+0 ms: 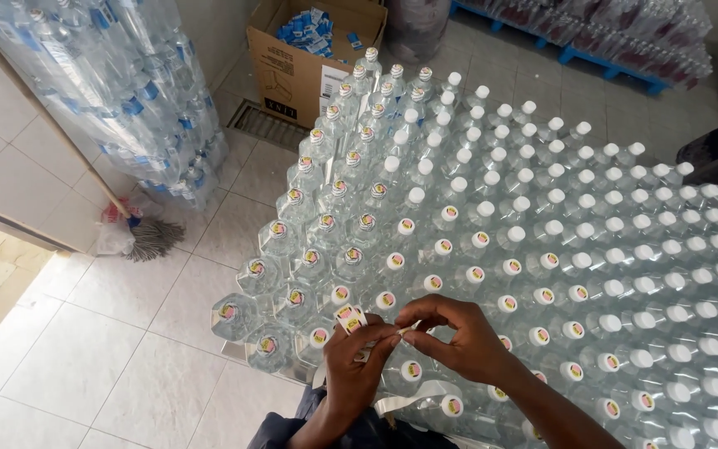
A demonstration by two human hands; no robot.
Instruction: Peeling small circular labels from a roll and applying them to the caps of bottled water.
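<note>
A large block of clear plastic bottles (533,224) with white caps stands on the tiled floor. Many caps on the near and left side carry small round stickers; the caps farther right are plain white. My left hand (357,366) holds a strip of sticker backing (351,318) with a round sticker at its top end. My right hand (459,337) pinches at the strip between thumb and forefinger, touching the left hand, just above the nearest bottles. A loose white backing strip (413,397) hangs below my hands.
A cardboard box (313,54) with blue and white packets sits at the back. Shrink-wrapped bottle packs (139,91) are stacked at the left, with a mop (151,237) leaning beside them. More wrapped packs rest on blue pallets (600,58) at the back right. A floor drain grate (263,126) lies near the box.
</note>
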